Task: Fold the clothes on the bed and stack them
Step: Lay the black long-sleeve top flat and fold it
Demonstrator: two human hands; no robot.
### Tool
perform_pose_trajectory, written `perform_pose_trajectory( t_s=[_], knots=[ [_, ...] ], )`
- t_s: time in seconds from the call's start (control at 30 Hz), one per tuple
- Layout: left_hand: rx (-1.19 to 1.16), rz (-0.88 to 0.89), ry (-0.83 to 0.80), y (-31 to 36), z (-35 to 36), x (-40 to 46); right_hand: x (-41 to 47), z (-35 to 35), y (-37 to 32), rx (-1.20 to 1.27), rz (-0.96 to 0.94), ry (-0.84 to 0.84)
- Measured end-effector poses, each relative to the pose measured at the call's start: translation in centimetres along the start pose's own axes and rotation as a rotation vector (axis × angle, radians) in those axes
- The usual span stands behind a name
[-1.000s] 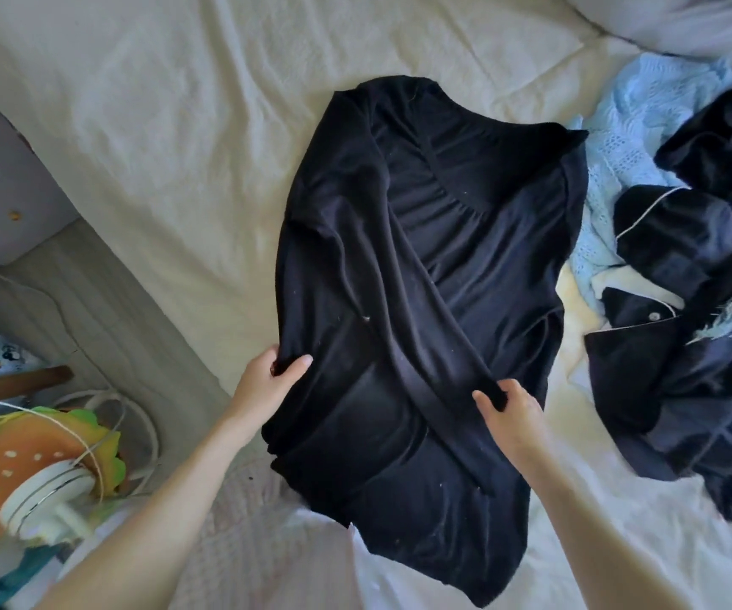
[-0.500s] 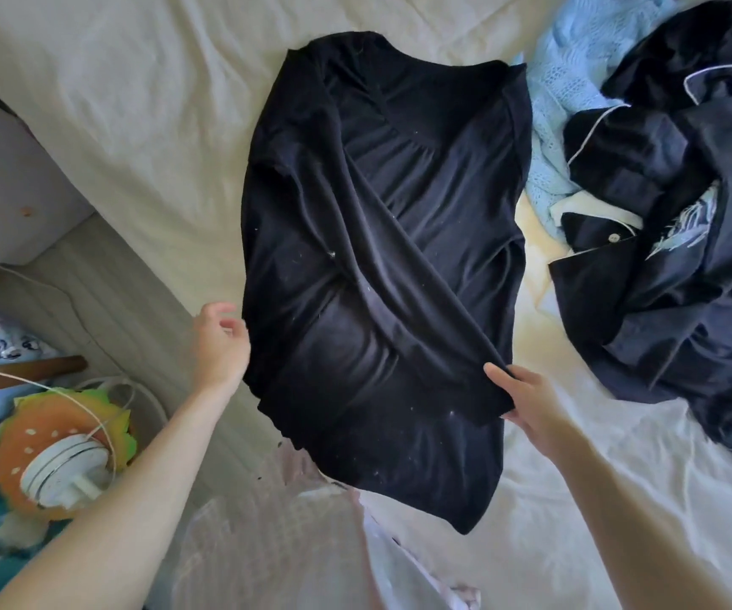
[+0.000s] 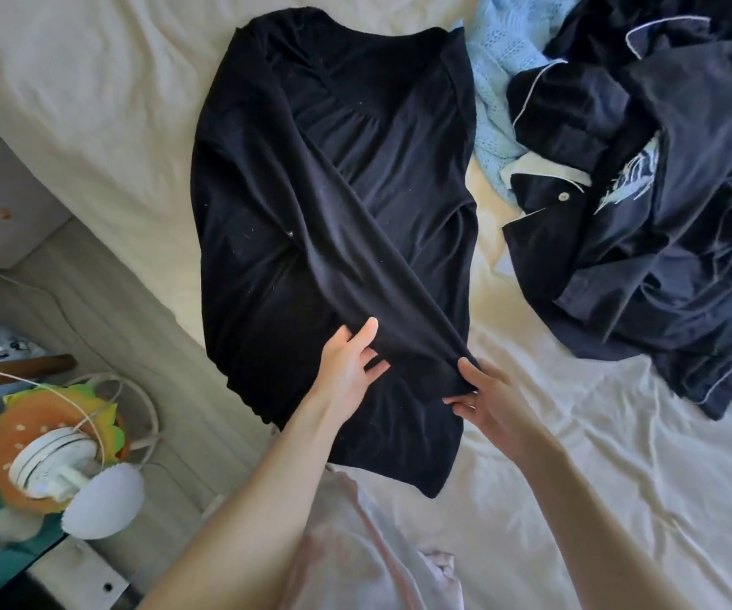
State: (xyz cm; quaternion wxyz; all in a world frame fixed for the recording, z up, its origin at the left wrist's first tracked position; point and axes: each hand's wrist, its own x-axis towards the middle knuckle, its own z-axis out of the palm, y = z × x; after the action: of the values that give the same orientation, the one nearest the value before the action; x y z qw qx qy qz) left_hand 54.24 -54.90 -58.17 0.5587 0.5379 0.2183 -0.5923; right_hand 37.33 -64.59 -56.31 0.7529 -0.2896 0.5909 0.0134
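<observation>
A black long-sleeved top (image 3: 267,204) lies spread on the cream bed sheet (image 3: 91,103), neckline at the far end. One sleeve is folded diagonally across its body toward the lower right. My right hand (image 3: 485,400) pinches that sleeve's cuff at the garment's right edge. My left hand (image 3: 348,365) rests flat on the lower part of the top, fingers straight. To the right lies a pile of dark navy pyjamas with white piping (image 3: 663,204) over a light blue knit (image 3: 494,103).
The bed's left edge runs diagonally, with wood-look floor (image 3: 104,314) beside it. On the floor stand a burger-shaped cushion with a white fan or lamp (image 3: 54,460) and cables. A pale pink garment (image 3: 368,552) lies near my body.
My left hand has left the top's left edge and moved right onto the lower body of the garment. My right hand keeps hold of the folded sleeve's cuff.
</observation>
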Motion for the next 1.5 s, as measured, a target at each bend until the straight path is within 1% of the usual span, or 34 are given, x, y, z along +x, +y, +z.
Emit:
perform_pose_trajectory(
  t_s=[0.07,0.13,0.2,0.3,0.43,0.5,0.57,0.63,0.73,0.8,0.87,0.97,1.03,1.13,1.2,1.27,1.33,1.37,1.43,1.5],
  knots=[
    [0.043,0.057,-0.007,-0.3,-0.3,-0.8,-0.3,-0.6,1.0,-0.085,-0.025,0.067],
    [0.121,0.061,0.023,-0.9,-0.9,-1.6,-0.6,-1.0,2.2,-0.085,-0.026,0.127],
    [0.219,0.028,0.076,-1.7,-1.6,-1.9,-1.0,-1.4,3.3,-0.082,-0.013,0.169],
    [0.378,-0.057,0.111,-2.5,-2.3,-1.8,-1.2,-1.6,4.6,-0.098,0.031,0.225],
    [0.404,-0.114,0.098,-2.9,-2.9,-1.4,-0.7,-1.0,5.1,-0.074,0.055,0.305],
    [0.474,-0.124,0.103,-3.3,-3.3,-1.4,-0.5,-0.9,5.3,-0.102,0.058,0.347],
    [0.609,-0.067,0.173,-3.6,-4.2,-1.5,-0.4,-1.0,6.1,-0.161,0.086,0.388],
    [0.73,0.078,0.294,-3.0,-5.9,-1.6,-0.4,-1.3,7.1,-0.281,0.091,0.477],
    [0.778,0.271,0.452,-0.2,-9.7,-1.5,-0.6,-1.3,8.2,-0.537,0.01,0.631],
    [0.799,0.32,0.548,2.3,-12.2,-1.2,-0.5,-0.8,8.6,-0.626,-0.046,0.646],
    [0.844,0.327,0.599,4.8,-14.1,-0.4,-0.3,-0.1,9.3,-0.67,-0.09,0.66],
    [0.914,0.351,0.56,7.6,-15.5,1.6,0.1,0.8,10.6,-0.603,-0.062,0.714],
    [0.894,0.386,0.52,8.9,-15.9,2.9,0.2,1.1,11.6,-0.529,-0.03,0.745],
    [0.806,0.408,0.443,9.7,-16.5,4.6,0.5,1.0,12.9,-0.528,-0.044,0.685],
    [0.828,0.37,0.393,9.3,-17.3,5.1,0.3,1.0,13.7,-0.488,-0.07,0.641],
    [0.898,0.319,0.364,8.3,-18.4,5.2,0.1,1.0,14.5,-0.337,-0.07,0.568],
    [0.944,0.218,0.328,6.9,-20.3,4.5,-0.1,1.0,15.4,-0.209,0.008,0.488],
    [0.962,0.154,0.311,6.1,-21.4,4.0,-0.2,0.9,15.9,-0.182,0.058,0.466],
    [1.042,0.048,0.296,4.4,-23.7,2.8,-0.6,0.6,16.6,-0.138,0.15,0.461],
    [1.087,0.016,0.318,2.9,-26.1,1.4,-1.4,0.6,17.1,-0.059,0.19,0.464]
  ],
)
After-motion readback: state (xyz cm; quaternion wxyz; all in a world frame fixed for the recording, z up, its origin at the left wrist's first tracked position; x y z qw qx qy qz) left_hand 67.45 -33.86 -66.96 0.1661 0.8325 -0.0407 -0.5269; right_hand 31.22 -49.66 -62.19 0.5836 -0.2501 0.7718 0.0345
